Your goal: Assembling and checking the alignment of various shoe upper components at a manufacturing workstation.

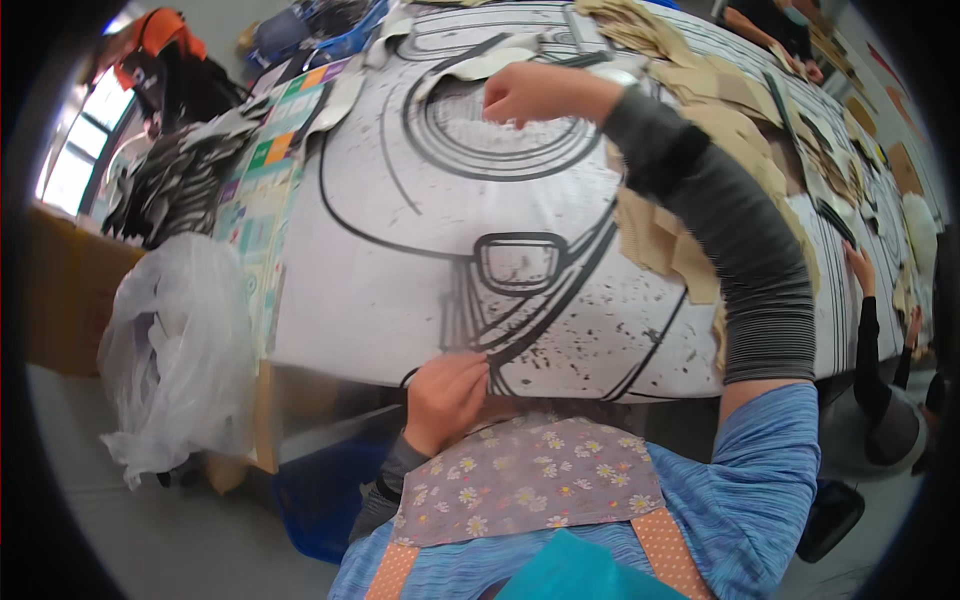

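Note:
My left hand (445, 398) is at the table's near edge with its fingers pressed together. A thin dark curve shows beside it, and what the fingers hold, if anything, is hidden. My right arm reaches across in a dark striped sleeve cover (740, 240). At its end my right hand (530, 95) hangs over the far part of the table, fingers curled in; I cannot see anything in them. Below both hands spreads a white sheet (370, 310) printed with thick black outlines. Pale strips with dark edges (485, 65) lie just beyond my right hand.
Stacked beige pieces (690, 80) lie to the right. On the left are a pile of dark-and-pale strips (180, 185), a translucent plastic bag (185, 350) and a cardboard box (70, 290). A blue bin (320, 490) stands below the table. Other people work at far left, far right and right.

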Action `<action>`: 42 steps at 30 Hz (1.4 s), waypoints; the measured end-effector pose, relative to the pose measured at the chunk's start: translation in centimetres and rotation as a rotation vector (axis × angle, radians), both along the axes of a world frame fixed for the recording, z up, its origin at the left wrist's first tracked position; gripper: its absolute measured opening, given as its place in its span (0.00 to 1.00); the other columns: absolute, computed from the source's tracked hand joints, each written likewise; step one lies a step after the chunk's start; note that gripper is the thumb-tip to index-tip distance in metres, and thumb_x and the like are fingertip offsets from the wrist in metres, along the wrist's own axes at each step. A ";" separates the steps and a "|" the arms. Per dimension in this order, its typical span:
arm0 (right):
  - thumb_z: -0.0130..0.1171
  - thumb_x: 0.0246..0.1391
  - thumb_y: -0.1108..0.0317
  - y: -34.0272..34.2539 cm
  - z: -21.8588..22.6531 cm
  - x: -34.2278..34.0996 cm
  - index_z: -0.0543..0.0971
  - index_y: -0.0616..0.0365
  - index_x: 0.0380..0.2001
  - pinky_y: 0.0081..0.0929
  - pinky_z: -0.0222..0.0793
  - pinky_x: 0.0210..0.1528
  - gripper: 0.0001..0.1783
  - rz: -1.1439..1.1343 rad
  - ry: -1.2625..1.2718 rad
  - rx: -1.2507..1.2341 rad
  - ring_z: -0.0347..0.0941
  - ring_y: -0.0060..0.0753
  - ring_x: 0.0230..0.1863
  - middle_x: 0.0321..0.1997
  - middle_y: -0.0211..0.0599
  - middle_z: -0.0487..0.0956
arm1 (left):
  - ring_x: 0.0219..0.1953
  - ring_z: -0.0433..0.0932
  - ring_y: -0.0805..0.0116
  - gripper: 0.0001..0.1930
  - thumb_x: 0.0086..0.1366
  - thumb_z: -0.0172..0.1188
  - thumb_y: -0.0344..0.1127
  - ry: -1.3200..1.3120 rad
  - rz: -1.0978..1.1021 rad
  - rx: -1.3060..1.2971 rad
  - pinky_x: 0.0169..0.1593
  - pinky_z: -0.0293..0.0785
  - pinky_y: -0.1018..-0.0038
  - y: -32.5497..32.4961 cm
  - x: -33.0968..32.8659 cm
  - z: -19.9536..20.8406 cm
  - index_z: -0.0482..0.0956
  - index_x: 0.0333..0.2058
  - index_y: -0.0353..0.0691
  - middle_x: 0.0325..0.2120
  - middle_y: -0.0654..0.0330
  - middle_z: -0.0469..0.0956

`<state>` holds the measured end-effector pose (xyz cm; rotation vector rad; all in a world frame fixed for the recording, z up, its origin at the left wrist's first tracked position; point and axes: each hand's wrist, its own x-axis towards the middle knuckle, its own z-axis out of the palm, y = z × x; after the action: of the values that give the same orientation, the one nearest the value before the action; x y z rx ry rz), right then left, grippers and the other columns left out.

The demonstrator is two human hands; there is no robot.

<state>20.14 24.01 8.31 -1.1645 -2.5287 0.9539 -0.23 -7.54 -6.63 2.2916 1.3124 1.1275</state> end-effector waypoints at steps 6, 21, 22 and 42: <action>0.55 0.45 0.68 4.4 -9.9 -17.0 0.80 0.57 0.28 0.40 0.73 0.38 0.08 -0.140 0.015 0.500 0.78 0.47 0.37 0.32 0.46 0.81 | 0.38 0.80 0.53 0.09 0.52 0.61 0.23 0.061 0.363 0.158 0.41 0.76 0.65 2.5 -8.2 -1.5 0.81 0.34 0.37 0.35 0.54 0.81; 0.55 0.47 0.72 8.8 -14.6 -35.0 0.75 0.51 0.35 0.37 0.66 0.42 0.09 -0.078 0.168 1.156 0.71 0.37 0.43 0.36 0.30 0.74 | 0.38 0.81 0.59 0.12 0.45 0.61 0.28 -0.010 0.446 0.067 0.39 0.77 0.70 3.4 -9.3 -1.6 0.81 0.32 0.40 0.36 0.59 0.82; 0.55 0.46 0.72 8.7 -14.4 -35.1 0.74 0.50 0.36 0.36 0.66 0.43 0.11 -0.052 0.172 1.166 0.71 0.37 0.43 0.36 0.31 0.74 | 0.38 0.81 0.59 0.12 0.45 0.61 0.28 -0.016 0.464 0.059 0.39 0.77 0.70 3.4 -9.4 -1.5 0.81 0.32 0.40 0.36 0.59 0.82; 0.58 0.46 0.73 8.9 -13.9 -35.9 0.77 0.48 0.38 0.28 0.63 0.48 0.13 0.389 0.000 1.315 0.67 0.29 0.49 0.42 0.25 0.73 | 0.36 0.81 0.63 0.10 0.45 0.60 0.27 -0.067 0.440 0.111 0.35 0.77 0.72 3.1 -10.1 -1.9 0.80 0.31 0.39 0.34 0.61 0.81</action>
<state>-15.79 32.96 -5.61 -0.2461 -2.5173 -0.6830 -10.35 -4.42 -8.55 2.0681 1.8250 1.4274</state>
